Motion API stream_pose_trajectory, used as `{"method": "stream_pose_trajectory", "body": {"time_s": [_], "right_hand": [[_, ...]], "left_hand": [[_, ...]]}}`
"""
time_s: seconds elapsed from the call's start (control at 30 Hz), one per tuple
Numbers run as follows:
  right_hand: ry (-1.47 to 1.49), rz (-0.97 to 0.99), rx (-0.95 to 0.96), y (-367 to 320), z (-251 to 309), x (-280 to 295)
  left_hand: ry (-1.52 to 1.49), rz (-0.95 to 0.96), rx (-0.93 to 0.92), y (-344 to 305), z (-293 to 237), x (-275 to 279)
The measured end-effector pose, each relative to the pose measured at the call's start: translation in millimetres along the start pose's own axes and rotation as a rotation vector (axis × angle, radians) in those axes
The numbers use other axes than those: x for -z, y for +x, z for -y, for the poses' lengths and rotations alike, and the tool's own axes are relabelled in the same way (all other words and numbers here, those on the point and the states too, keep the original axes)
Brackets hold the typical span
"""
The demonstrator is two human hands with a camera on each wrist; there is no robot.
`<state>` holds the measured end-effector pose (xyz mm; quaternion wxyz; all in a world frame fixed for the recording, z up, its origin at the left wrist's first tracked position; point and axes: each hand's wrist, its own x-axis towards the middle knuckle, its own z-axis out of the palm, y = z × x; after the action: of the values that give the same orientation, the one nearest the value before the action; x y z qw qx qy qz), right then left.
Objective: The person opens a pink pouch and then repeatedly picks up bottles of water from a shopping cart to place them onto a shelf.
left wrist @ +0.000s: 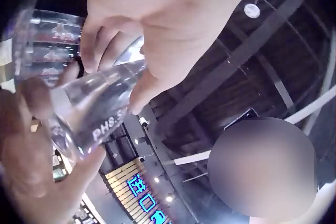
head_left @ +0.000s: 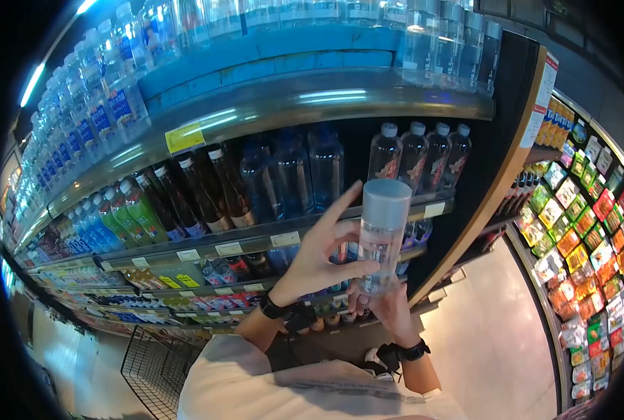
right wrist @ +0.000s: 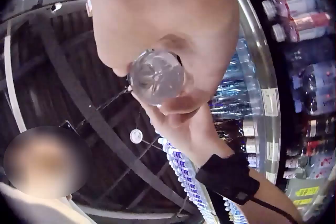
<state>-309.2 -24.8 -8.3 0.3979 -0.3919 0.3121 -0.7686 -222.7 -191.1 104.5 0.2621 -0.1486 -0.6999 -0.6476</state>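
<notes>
A clear water bottle point(head_left: 378, 245) with a wide grey cap point(head_left: 387, 203) is held upright between both hands in front of the shelves. My left hand point(head_left: 324, 253) grips its side, thumb across the front and index finger pointing up beside the cap. Lower down, my right hand point(head_left: 387, 308) holds the bottle around its base. White lettering on the bottle point(left wrist: 102, 100) reads "PH8.5" in the left wrist view, where the left hand point(left wrist: 157, 29) covers its upper part. From the right wrist, the round bottle bottom point(right wrist: 156, 77) shows beneath the right hand point(right wrist: 168, 24).
Similar tall bottles point(head_left: 448, 52) stand on the upper shelf at right. Clear bottles with red print point(head_left: 385, 157) and dark bottles point(head_left: 196, 192) fill the shelf behind. A wire cart point(head_left: 151, 371) stands at lower left, and a rack of bright packets point(head_left: 585, 259) at right.
</notes>
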Motion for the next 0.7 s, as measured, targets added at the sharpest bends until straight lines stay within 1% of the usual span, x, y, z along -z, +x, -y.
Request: {"method": "stream_pose_trajectory", "body": {"time_s": [0.03, 0.07, 0.1, 0.17, 0.2, 0.23, 0.27, 0.37, 0.47, 0.6, 0.7], "right_hand": [[-0.002, -0.02, 0.036, 4, 8, 1], [0.016, 0.019, 0.034, 4, 13, 12], [-0.002, 0.051, 0.022, 4, 21, 23], [-0.034, 0.119, 0.008, 8, 35, 42], [-0.063, 0.079, 0.023, 7, 37, 48], [-0.064, 0.094, 0.019, 5, 39, 56], [-0.068, 0.108, 0.015, 2, 43, 65], [-0.057, 0.118, 0.01, -4, 53, 86], [-0.024, 0.138, 0.015, -10, 57, 110], [0.022, 0.135, 0.011, -15, 60, 138], [0.043, 0.129, -0.007, -14, 59, 148]], "left_hand": [[0.054, -0.03, -0.027, 10, -8, -3], [0.166, -0.073, -0.147, 21, -5, 0], [0.169, -0.171, -0.203, 33, -19, -6], [0.29, -0.32, -0.329, 61, -41, -7], [0.293, -0.404, -0.387, 77, -51, -10], [0.295, -0.483, -0.449, 95, -61, -13], [0.24, -0.525, -0.545, 113, -68, -13], [0.337, -0.591, -0.796, 169, -82, -3], [0.551, -0.588, -0.846, 209, -89, 12], [0.754, -0.634, -0.722, 237, -87, 22], [0.807, -0.579, -0.589, 251, -78, 30]]}}
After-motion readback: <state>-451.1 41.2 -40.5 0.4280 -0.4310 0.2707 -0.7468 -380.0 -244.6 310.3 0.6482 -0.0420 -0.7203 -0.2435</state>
